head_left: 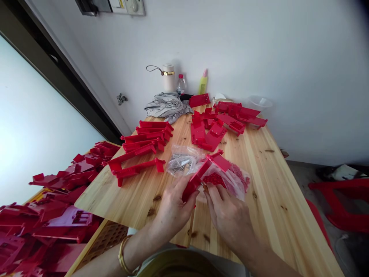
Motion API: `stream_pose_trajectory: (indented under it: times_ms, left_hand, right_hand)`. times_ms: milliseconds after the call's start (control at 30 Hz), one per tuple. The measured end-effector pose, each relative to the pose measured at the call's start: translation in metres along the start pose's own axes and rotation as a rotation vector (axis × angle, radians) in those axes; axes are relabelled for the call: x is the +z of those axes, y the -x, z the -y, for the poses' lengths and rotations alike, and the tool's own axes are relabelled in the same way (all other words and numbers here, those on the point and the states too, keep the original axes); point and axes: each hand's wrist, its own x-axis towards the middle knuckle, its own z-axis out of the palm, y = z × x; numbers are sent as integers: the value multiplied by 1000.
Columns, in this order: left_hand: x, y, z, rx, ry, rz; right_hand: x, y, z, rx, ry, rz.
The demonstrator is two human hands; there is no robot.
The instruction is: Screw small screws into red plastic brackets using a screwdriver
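My left hand (176, 198) is closed around one end of a red plastic bracket (221, 161), which it holds tilted above the table. My right hand (227, 213) pinches a small tool (204, 186) with a thin metal tip against the bracket's inner side; most of the tool is hidden by the fingers, so its exact kind is unclear. Just beyond the hands lies a clear bag of small metal pieces (182, 163). Partly under the bracket is another clear bag of small red pieces (240, 179).
Red brackets (138, 169) stand in a row on the wooden table (276, 215) at left. More red parts (213, 134) are heaped at the back, near a grey cloth (167, 105), a white flask (169, 80) and a bottle (180, 85). A crate (92, 242) full of red parts stands at lower left.
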Motion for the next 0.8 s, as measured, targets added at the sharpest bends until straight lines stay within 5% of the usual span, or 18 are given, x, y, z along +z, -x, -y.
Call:
stream_pose_trajectory:
  times_ms: [100, 233, 300, 367, 533, 733, 800]
  left_hand:
    - [3, 3, 2, 67, -28, -21]
    - [-2, -1, 2, 133, -45, -63]
    - [-11, -6, 0, 170, -54, -81]
    - [-25, -6, -2, 199, -70, -76]
    - [-56, 22, -5, 222, -238, 28]
    - [-84, 58, 20, 42, -432, -262]
    - [-107, 66, 33, 30, -514, -214]
  right_hand:
    - [-2, -7, -4, 177, -465, 194]
    - [-1, -22, -9, 633, -1374, 605]
    - [0, -26, -4, 794, -1636, 689]
    - [-1, -26, 7, 781, -1617, 647]
    - [2, 0, 44, 413, -1071, 446]
    - [27, 34, 87, 288, -1011, 626]
    - [26, 37, 89, 230, -1028, 659]
